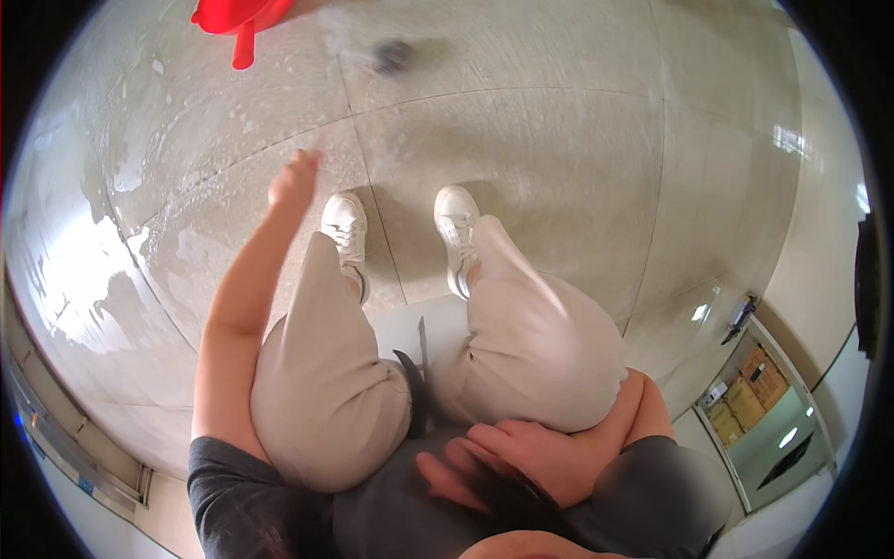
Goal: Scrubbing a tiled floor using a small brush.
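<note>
My left hand [297, 180] reaches out over the wet tiled floor [517, 140], left of my shoes, its fingers curled. A thin, pinkish, blurred handle seems to run up from it towards a dark, blurred round thing [392, 57] at the floor; whether the two are joined is not plain. Beyond the hand, at the upper left, stands a red plastic dipper [243, 43] with its handle towards me, partly cut off by the picture's edge. My right hand [520, 458] rests at my belly behind my thigh, fingers apart and blurred, with dark hair strands over it.
My white left shoe [345, 227] and right shoe [457, 234] stand on the floor. Water glares at the left. A doorway frame [789, 391] at the lower right shows brown boxes [747, 405]; a small dark-and-grey object [739, 318] is beside it.
</note>
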Tool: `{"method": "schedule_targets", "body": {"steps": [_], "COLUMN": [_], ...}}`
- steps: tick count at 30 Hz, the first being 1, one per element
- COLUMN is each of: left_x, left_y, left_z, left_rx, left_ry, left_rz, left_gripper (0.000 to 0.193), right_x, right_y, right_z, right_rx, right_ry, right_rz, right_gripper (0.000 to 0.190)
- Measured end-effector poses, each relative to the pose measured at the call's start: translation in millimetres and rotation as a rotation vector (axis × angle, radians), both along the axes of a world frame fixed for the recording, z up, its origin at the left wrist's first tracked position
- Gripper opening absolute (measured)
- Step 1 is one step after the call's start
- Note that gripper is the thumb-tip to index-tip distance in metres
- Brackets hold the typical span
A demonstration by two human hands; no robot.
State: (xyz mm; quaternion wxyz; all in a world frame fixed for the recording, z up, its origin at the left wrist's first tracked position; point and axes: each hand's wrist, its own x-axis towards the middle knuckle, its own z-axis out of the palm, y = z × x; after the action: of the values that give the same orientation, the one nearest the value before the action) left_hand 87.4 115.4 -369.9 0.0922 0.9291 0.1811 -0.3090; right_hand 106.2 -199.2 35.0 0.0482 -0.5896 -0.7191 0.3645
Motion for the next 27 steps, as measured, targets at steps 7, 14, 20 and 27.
{"method": "schedule_targets", "body": {"steps": [7, 14, 20, 27], "left_x": [-40, -34, -22, -65], "left_y": [-20, -25, 22, -46], "left_z": [27, 16, 13, 27], "left_rx": [-0.092, -0.073, 0.062, -0.207], "left_ry": [0.111, 0.245, -0.188, 0.349], "left_rz": [0.246, 0.051, 0.309, 0.006], "left_gripper": [0.041, 0.043, 0.039, 0.041], "right_x": [-2, 34, 34, 35], "right_y": [-4, 8, 8, 1], "right_z": [0, 6, 7, 0], "right_rx": [-0.006, 0.206, 0.053, 0.368], "right_ry": [0.172, -0.320, 0.036, -0.321], "right_rz": [-0.292, 0.433, 0.121, 0.426], "right_gripper": [0.048, 0.051, 0.056, 0.046]}}
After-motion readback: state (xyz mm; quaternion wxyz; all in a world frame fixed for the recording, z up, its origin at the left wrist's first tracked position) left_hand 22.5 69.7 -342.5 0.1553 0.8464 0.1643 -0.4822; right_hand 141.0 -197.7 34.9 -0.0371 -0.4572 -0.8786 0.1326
